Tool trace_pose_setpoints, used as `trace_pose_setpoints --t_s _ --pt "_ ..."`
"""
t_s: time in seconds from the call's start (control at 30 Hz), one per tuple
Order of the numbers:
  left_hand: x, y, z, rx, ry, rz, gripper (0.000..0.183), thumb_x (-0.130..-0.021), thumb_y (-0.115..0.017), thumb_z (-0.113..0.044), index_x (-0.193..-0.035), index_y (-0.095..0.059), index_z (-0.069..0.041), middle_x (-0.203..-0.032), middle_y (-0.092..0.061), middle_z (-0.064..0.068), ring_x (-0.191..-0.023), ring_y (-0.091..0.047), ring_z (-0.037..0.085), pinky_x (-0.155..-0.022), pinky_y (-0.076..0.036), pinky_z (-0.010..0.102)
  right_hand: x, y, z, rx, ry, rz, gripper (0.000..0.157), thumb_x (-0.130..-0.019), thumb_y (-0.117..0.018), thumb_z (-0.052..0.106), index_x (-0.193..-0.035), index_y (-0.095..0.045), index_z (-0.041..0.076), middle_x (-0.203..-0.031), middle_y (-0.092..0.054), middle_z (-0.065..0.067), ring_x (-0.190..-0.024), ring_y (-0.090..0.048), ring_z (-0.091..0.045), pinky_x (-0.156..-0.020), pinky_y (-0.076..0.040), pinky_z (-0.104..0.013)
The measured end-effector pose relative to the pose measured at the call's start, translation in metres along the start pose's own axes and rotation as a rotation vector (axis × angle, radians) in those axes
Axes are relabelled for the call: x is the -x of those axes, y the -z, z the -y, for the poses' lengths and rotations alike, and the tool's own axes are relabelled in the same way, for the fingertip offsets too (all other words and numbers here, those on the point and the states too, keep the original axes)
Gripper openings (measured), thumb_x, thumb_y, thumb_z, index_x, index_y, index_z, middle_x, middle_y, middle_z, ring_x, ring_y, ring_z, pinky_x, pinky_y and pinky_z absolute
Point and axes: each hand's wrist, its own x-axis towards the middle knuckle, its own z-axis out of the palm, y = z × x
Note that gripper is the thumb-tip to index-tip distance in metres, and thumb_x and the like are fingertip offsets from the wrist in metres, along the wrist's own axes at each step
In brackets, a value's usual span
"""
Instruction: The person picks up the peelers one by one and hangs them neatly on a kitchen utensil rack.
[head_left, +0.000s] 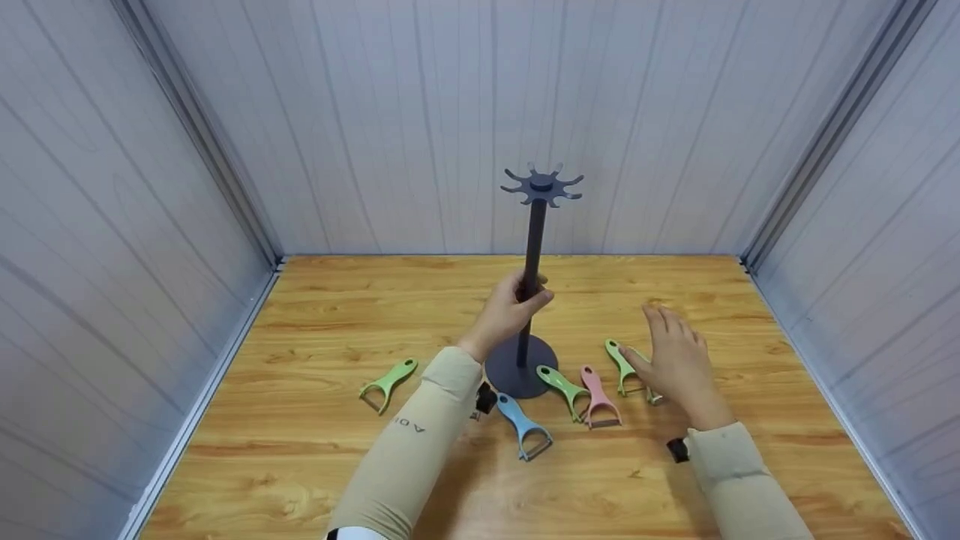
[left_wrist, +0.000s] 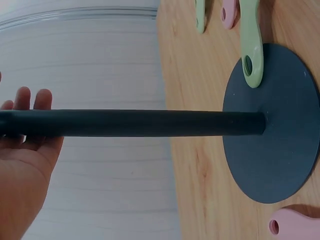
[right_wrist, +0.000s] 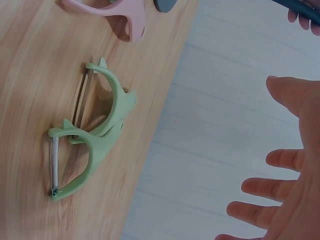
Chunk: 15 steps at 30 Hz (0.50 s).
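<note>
A dark rack stand [head_left: 535, 240] with a round base and a ring of hooks on top stands upright. My left hand [head_left: 510, 311] grips its pole; in the left wrist view, fingers [left_wrist: 42, 100] show behind the pole. My right hand [head_left: 679, 367] is held over the table with fingers spread and nothing in it. Beneath it lie two green peelers [right_wrist: 112, 100], touching each other and partly covered by the hand in the head view. Nearer the stand are a pink peeler [head_left: 595, 390] and a green peeler [head_left: 561, 384], whose handle end overlaps the base.
A blue peeler [head_left: 517, 420] lies in front of the base, and another green peeler [head_left: 390, 382] lies to the left. A second pink handle [left_wrist: 295, 225] shows beside the base in the left wrist view. Pale walls [head_left: 375, 127] enclose the wooden table [head_left: 300, 315] at back and sides.
</note>
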Motion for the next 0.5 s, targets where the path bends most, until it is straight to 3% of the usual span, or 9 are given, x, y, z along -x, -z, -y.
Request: trace_pose_setpoints --t_s 0.3,0.5 --pt "-0.006 -0.006 0.007 0.028 0.026 -0.019 0.022 -0.093 -0.069 -0.022 -0.095 -0.056 -0.004 -0.073 -0.044 0.0 -0.063 -0.04 0.015 -0.06 -0.033 0.03 0.001 0.0 -0.003 -0.002 0.001 -0.014 0.084 -0.09 -0.064 0.053 -0.151 -0.03 0.006 -0.145 -0.038 -0.028 -0.131 -0.037 -0.05 -0.103 -0.026 -0.07" --pt "0.0 0.0 -0.017 0.05 -0.004 0.03 0.021 -0.095 -0.065 -0.011 -0.096 -0.058 0.009 -0.074 -0.052 0.008 -0.063 -0.044 0.015 -0.06 -0.037 0.03 0.002 -0.002 -0.004 -0.012 -0.002 -0.02 0.084 -0.09 -0.063 0.053 -0.152 -0.03 0.007 -0.146 -0.038 -0.028 -0.131 -0.037 -0.05 -0.101 -0.027 -0.071"
